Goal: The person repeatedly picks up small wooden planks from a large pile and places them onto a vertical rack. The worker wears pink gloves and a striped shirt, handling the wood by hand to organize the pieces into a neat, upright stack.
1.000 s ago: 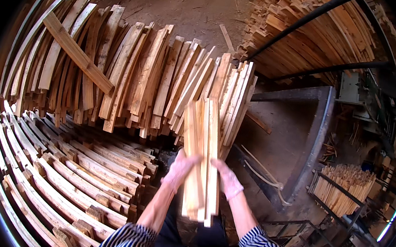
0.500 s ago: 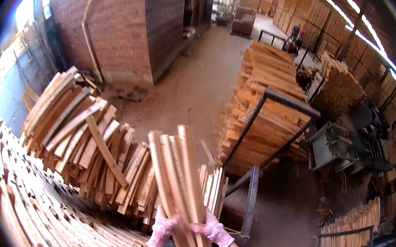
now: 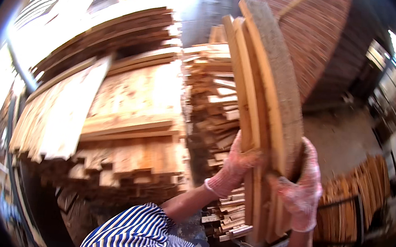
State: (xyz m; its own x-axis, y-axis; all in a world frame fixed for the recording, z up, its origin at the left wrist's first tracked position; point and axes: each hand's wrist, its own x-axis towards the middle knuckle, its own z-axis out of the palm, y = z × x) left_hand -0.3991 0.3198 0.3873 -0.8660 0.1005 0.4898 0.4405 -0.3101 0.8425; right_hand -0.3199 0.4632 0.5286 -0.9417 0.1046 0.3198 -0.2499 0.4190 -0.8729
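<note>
Several long wooden boards (image 3: 283, 108) stand nearly upright in front of me, bundled between my two hands. My left hand (image 3: 235, 167), in a pinkish work glove, is closed on the left side of the bundle. On the opposite side my right hand (image 3: 300, 193), gloved alike, wraps round the boards with its thumb across them. Their lower ends reach down past my hands. To the left lies a big stack of boards (image 3: 134, 89), a few pale ones set on top at an angle.
Behind the bundle rises a pile of loose boards (image 3: 211, 86). A brick wall (image 3: 306, 43) stands beyond. At the right, more boards (image 3: 348, 200) rest by a dark metal frame (image 3: 359, 220). A dirt floor (image 3: 332, 136) lies between wall and boards.
My view has swung left, bringing the big board stack in front on the left. The bundle, still in both hands, is now raised higher and closer.
</note>
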